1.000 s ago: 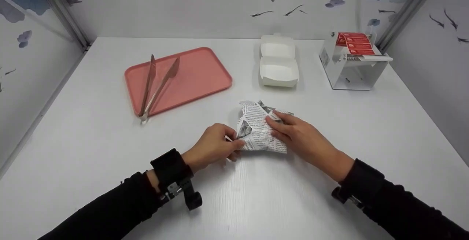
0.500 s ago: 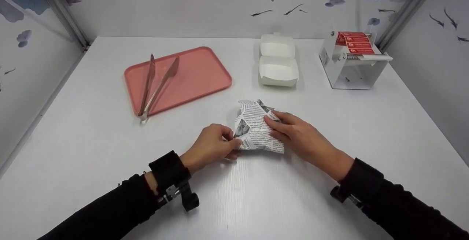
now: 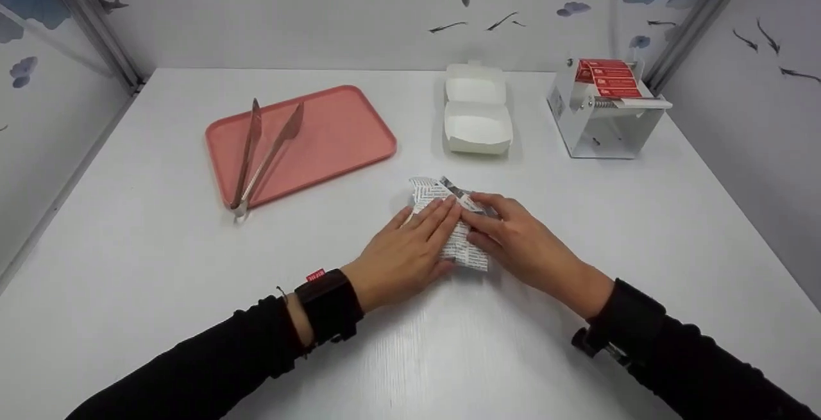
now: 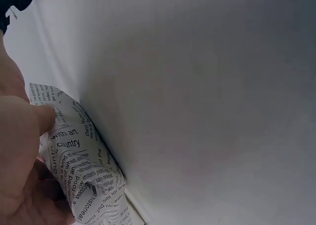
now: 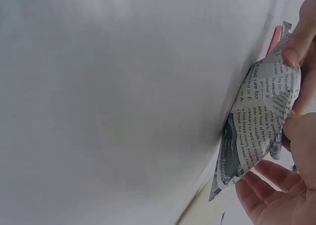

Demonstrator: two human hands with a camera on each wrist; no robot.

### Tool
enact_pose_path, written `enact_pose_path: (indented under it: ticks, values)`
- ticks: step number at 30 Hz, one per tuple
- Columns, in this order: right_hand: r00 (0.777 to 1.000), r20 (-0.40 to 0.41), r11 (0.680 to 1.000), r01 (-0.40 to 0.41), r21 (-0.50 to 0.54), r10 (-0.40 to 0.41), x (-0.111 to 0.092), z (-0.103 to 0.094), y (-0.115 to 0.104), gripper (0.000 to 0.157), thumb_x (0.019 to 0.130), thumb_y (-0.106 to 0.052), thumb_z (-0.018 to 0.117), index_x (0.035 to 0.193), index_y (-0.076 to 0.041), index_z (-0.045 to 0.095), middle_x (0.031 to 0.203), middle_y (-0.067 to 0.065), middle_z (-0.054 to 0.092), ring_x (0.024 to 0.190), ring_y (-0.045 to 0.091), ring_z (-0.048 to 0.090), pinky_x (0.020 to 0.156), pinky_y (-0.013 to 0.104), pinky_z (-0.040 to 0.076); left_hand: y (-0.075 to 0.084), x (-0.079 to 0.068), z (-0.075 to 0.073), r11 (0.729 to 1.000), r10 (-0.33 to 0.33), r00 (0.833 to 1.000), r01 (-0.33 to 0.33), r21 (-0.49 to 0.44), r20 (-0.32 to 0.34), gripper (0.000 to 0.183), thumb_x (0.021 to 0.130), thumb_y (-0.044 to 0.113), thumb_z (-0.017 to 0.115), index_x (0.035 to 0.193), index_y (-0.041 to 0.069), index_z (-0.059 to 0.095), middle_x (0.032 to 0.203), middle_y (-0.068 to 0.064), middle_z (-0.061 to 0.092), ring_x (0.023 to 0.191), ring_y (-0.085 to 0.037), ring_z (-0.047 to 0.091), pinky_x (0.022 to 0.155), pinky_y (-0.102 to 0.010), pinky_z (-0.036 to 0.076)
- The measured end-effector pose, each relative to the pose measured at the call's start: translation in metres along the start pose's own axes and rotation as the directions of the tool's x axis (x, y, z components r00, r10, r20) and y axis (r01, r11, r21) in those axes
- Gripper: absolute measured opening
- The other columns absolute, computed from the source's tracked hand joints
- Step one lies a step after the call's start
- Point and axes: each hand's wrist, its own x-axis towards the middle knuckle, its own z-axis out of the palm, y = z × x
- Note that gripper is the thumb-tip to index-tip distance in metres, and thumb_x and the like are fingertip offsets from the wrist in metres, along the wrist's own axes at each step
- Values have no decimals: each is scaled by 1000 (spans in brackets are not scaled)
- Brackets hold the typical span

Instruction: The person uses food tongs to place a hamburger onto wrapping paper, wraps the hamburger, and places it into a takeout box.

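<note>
A small packet wrapped in newsprint-patterned paper (image 3: 470, 253) lies on the white table, its contents hidden. My left hand (image 3: 407, 256) presses down over its left part, fingers straight and close together. From the right, my right hand (image 3: 529, 243) holds the packet's upper right side. In the right wrist view its thumb rests on the top of the paper packet (image 5: 261, 109) while its fingers (image 5: 254, 193) reach the far edge. The left wrist view has the left thumb (image 4: 45, 118) lying against the near side of the printed paper (image 4: 84, 160).
Metal tongs (image 3: 272, 154) lie across a pink tray (image 3: 346, 131) at the back left. Behind the hands stands an open white clamshell box (image 3: 478, 126). A label dispenser (image 3: 603, 131) with a roll of red labels (image 3: 616, 79) is at the back right.
My left hand has left the packet's lower left corner, where its fingers were curled at the edge, and now lies flat over the top. The right hand stays in place.
</note>
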Motion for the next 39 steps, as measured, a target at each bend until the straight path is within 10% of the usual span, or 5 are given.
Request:
enact_pose_path:
  ticks: [8, 18, 31, 36, 39]
  values:
    - [979, -23, 968, -196, 155, 202, -19, -16, -14, 24, 91, -23, 89, 96, -12, 68, 94, 4, 63, 87, 17, 61, 75, 29, 54, -4, 4, -5, 999, 13, 1000, -13, -31, 13, 75, 112, 45, 53, 170, 5, 27, 178, -11, 26, 166, -27, 28, 132, -53, 30]
    - [871, 234, 764, -490, 420, 431, -22, -13, -15, 20, 88, -27, 90, 89, -9, 79, 73, -6, 68, 67, 8, 57, 60, 19, 44, -8, 1, -4, 999, 48, 999, -48, 1, -10, 75, 111, 40, 58, 169, 3, 28, 177, -14, 29, 164, -29, 31, 130, -52, 33]
    - [798, 473, 629, -593, 503, 374, -23, -14, -1, 23, 94, -25, 82, 87, -5, 75, 66, -9, 54, 62, 5, 47, 56, 20, 37, -13, 0, -5, 990, 122, 992, -121, 69, -16, 76, 108, 38, 63, 168, 4, 31, 176, -13, 33, 163, -28, 35, 129, -52, 36]
    - [794, 479, 656, -592, 469, 374, -23, -20, 1, 25, 93, -29, 83, 89, -6, 77, 67, -10, 58, 65, 6, 51, 58, 20, 41, -13, -1, -5, 987, 138, 990, -137, 82, -13, 74, 109, 36, 61, 169, 5, 30, 176, -13, 33, 163, -28, 35, 129, -50, 36]
    - [870, 294, 756, -490, 435, 395, -22, -26, -4, 25, 93, -30, 85, 83, -10, 74, 67, -9, 60, 64, 7, 54, 58, 21, 44, -13, 0, -6, 988, 140, 990, -140, 63, 8, 79, 108, 40, 64, 170, 5, 28, 177, -12, 30, 164, -28, 32, 130, -50, 34]
